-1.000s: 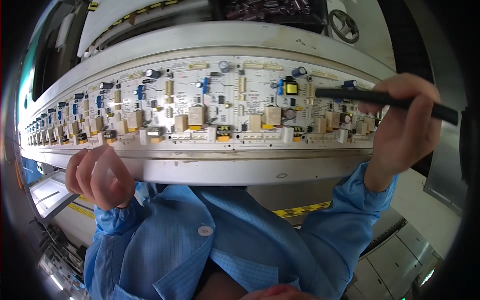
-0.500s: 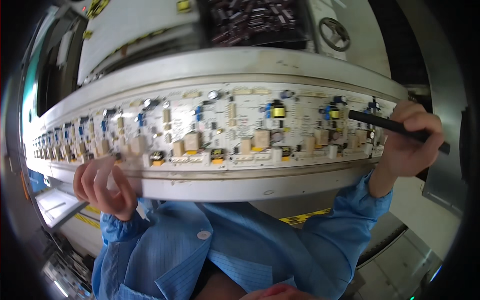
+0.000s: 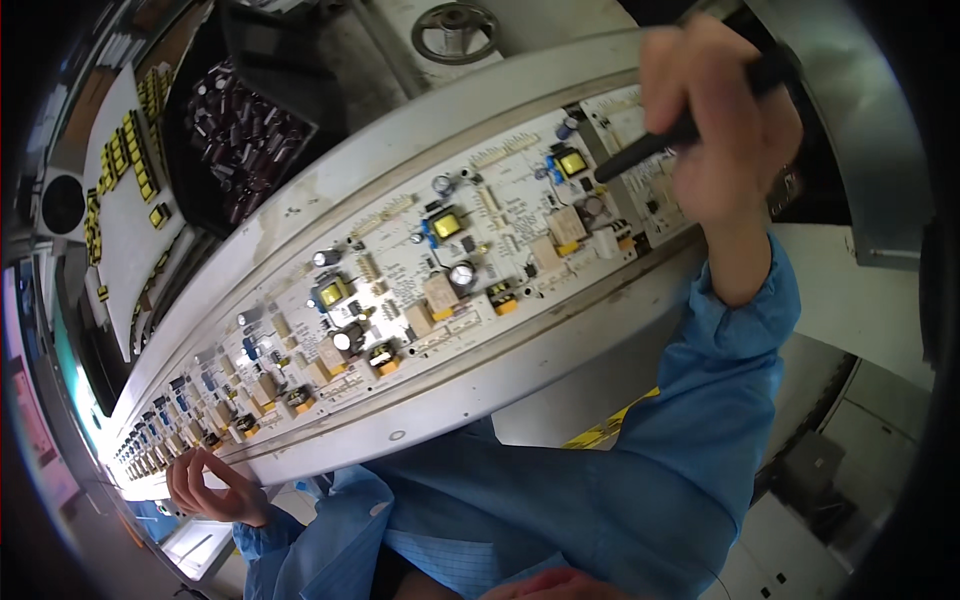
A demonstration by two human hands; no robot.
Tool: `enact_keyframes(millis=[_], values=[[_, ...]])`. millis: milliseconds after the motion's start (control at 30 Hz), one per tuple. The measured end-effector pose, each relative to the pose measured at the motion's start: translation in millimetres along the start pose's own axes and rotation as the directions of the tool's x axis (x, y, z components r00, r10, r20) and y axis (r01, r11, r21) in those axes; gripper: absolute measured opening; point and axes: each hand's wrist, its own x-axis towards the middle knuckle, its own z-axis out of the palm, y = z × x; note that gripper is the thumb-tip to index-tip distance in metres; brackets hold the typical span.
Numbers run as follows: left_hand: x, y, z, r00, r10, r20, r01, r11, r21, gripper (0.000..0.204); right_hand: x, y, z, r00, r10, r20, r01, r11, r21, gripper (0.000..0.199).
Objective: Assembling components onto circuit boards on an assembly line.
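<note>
Two bare hands at work over a long row of white circuit boards [image 3: 440, 270] lying in a pale metal conveyor rail [image 3: 470, 375] that runs slantwise from lower left to upper right. Right hand [image 3: 725, 120] raised at the upper right, fingers closed around a black pen-like tool [image 3: 655, 145]; grip tight, tool held slanting, its lower tip just above the board near a yellow square part [image 3: 572, 162], contact with the board not possible to tell. Left hand [image 3: 210, 487] low at the left, just below the near edge of the rail, fingers loosely curled, half closed; whether anything small sits inside the curl, cannot tell. Both forearms in blue sleeves [image 3: 700, 400], coming from the lower edge.

On the boards many small parts: yellow-topped transformers [image 3: 447, 224], round silver-capped capacitors [image 3: 461, 274], beige relay blocks [image 3: 437, 294], blue pieces further left where the boards become small and crowded.

Beyond the rail, at upper left, a dark bin of dark cylinder-shaped capacitors [image 3: 245, 135]. Beside it, on a pale surface, rows of small yellow parts [image 3: 130, 150]. At top centre a round grey handwheel [image 3: 456, 28]. Under the rail, near the body, a short yellow floor stripe [image 3: 600, 430].
</note>
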Motion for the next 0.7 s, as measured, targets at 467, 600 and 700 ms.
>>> enact_keyframes(millis=[467, 600, 700], values=[[0.6, -3.9, 1.8, 0.997, 0.019, -0.081, -0.017, 1.000, 0.016, 0.019, 11.9, 5.5, 3.1, 0.998, -0.067, -0.015, 0.068, 0.998, 0.014, 0.034], [1.2, -8.4, 6.5, 0.991, 0.047, -0.125, -0.052, 0.998, -0.037, 0.020, 0.4, -25.5, -14.6, 0.979, 0.078, -0.190, -0.005, 0.934, 0.357, 0.032], [-0.1, -9.8, 7.2, 0.986, 0.071, -0.153, -0.076, 0.997, -0.026, 0.021, 0.0, -58.4, -5.3, 0.997, 0.037, -0.070, -0.015, 0.959, 0.284, 0.037]])
